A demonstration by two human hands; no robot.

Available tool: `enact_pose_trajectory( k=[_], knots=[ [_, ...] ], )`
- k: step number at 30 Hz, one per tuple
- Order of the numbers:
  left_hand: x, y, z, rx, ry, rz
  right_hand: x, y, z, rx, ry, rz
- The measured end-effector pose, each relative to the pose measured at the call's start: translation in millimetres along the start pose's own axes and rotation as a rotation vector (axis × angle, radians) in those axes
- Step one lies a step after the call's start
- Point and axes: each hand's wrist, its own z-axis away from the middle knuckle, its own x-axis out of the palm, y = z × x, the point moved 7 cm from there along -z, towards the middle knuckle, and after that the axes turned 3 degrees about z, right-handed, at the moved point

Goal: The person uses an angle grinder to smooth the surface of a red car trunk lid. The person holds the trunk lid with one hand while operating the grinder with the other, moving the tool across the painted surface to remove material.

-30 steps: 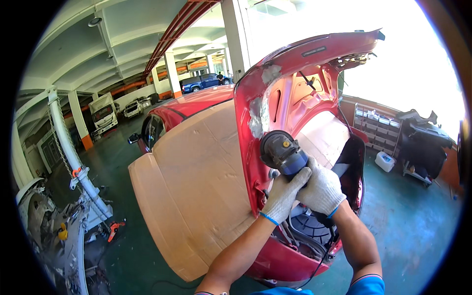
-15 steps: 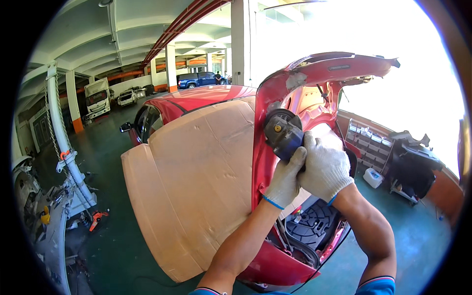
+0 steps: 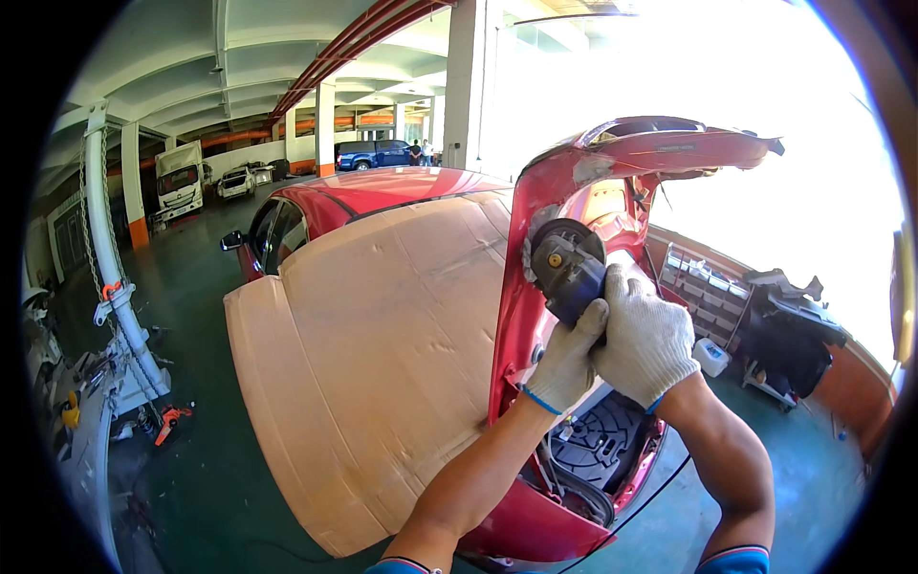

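My left hand (image 3: 568,362), in a white knitted glove with a blue cuff, is closed round the lower body of a dark angle grinder (image 3: 568,277). Gloved the same way, my right hand (image 3: 643,335) wraps the tool's rear from the right, against my left thumb. The grinder's round disc end meets the edge of the raised red trunk lid (image 3: 521,225), beside a dull patch where paint is gone. Whether the disc spins cannot be told. Below my wrists the open trunk shows a black spare-wheel cover (image 3: 602,445).
A large cardboard sheet (image 3: 373,364) covers the rear window side of the red car (image 3: 382,196). A metal post with chains (image 3: 120,277) stands left. At right are a parts rack (image 3: 703,292), a white jug (image 3: 710,357) and a black bumper-like part on a cart (image 3: 784,340). A cable (image 3: 636,512) hangs near my right forearm.
The whole view has shifted slightly, with the hands, grinder and lid appearing a little lower and to the right. The disc stays at the lid's edge, and both hands keep their hold.
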Motion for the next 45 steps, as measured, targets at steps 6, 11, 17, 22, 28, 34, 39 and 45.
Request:
enact_pose_trajectory(
  k=[6,11,17,22,28,34,39,45],
  knots=[
    [7,16,-13,0.040,-0.125,0.036,-3,-5,-14,-0.020,0.000,0.148],
    [10,14,-18,0.039,-0.181,0.078,-8,-12,-13,-0.007,0.046,0.269],
    [13,18,-18,0.002,-0.273,0.169,-12,-21,-17,-0.027,0.052,0.294],
    [12,17,-15,-0.027,-0.268,0.177,-11,-22,-15,0.007,0.038,0.288],
    [3,9,-16,-0.069,-0.254,0.142,-16,-19,-13,0.008,0.050,0.215],
    [9,0,-10,-0.075,-0.159,0.094,-16,-2,-1,0.028,0.031,0.101],
    [32,18,-1,-0.001,-0.064,-0.052,-20,3,2,0.027,0.073,0.063],
    [48,34,-15,0.011,-0.022,-0.144,-26,12,-14,0.100,0.010,-0.007]
  ],
)
